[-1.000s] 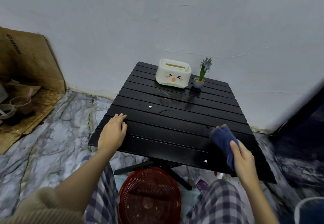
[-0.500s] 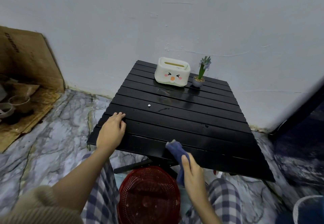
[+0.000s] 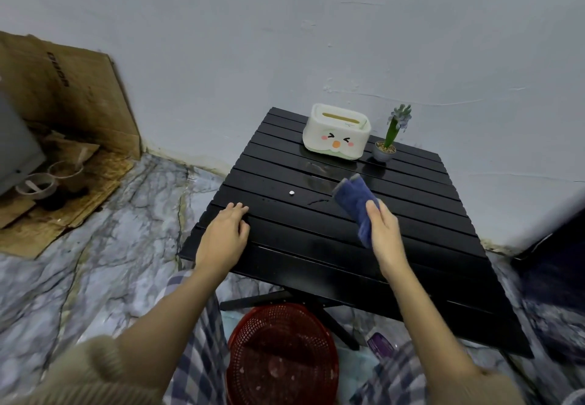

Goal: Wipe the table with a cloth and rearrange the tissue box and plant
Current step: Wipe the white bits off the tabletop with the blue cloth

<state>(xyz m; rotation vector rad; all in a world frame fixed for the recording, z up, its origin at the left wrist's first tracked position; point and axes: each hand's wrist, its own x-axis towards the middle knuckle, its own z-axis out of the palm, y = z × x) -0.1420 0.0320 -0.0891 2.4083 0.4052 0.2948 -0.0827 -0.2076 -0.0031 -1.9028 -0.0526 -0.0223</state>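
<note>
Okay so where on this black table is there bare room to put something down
The right half of the black slatted table, from the right hand with the blue cloth out to the right edge, is bare. So is the near strip between both hands. The far edge is crowded by the cream tissue box and small potted plant; the left hand covers the near-left corner.

I am looking down at the table (image 3: 395,265): the tissue box (image 3: 336,136) is sitting at its far edge, the plant (image 3: 386,146) just to its right. My left hand (image 3: 223,236) is resting on the near left corner. My right hand (image 3: 383,233) is holding the cloth (image 3: 355,200) on the middle slats. A basket (image 3: 281,357) is sitting beneath the near edge.
</note>
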